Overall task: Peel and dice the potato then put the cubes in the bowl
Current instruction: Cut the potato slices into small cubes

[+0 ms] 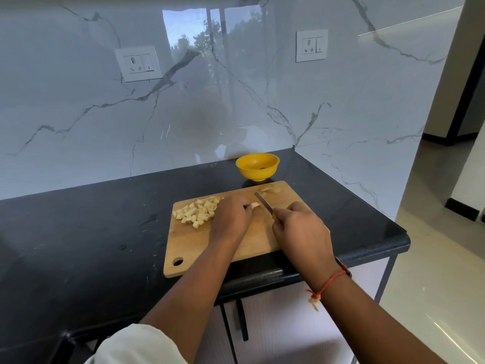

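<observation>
A wooden cutting board lies on the black counter. A heap of pale potato cubes sits on its left part. My left hand holds a small potato piece down on the board with curled fingers. My right hand grips the handle of a knife, whose blade points away from me just right of that piece. Another potato piece lies at the board's far edge. A yellow bowl stands behind the board, near the wall.
The black counter ends in a rounded edge on the right and front. A marble wall with two sockets rises behind it. White cabinet doors sit below the counter, and a tiled floor lies to the right.
</observation>
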Motion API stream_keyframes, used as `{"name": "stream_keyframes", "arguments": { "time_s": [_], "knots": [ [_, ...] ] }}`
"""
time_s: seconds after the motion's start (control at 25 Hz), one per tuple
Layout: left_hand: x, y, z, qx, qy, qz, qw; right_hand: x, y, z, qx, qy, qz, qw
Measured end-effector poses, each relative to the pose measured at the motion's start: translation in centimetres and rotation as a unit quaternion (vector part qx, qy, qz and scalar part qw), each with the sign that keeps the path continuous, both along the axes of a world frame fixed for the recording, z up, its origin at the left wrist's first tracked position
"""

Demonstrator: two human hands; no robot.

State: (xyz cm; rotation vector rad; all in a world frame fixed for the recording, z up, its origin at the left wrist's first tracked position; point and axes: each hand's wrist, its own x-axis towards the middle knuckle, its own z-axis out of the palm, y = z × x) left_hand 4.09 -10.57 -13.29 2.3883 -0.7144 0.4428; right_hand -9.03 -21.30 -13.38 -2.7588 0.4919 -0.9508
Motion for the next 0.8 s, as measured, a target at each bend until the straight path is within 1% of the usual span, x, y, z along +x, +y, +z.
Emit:
{"name": "stream_keyframes", "arguments": {
  "time_s": [0.2,0.4,0.64,0.8],
  "knots": [
    [0.5,-0.2,-0.3,0.013,0.007,0.0,1.0,0.4,0.2,0.1,-0.036,0.024,0.009,0.999],
    [0.9,-0.4,-0.5,0.009,0.015,0.003,1.0,0.8,0.3,0.5,-0.04,0.065,0.033,0.997],
    [1.3,-0.3,-0.4,-0.001,0.033,-0.012,0.999,3.2,0.1,0.9,-0.069,0.109,0.038,0.991],
    [1.0,-0.4,-0.3,-0.001,0.031,0.001,1.0,3.5,-0.3,0.9,-0.077,0.13,0.048,0.987]
  ]
}}
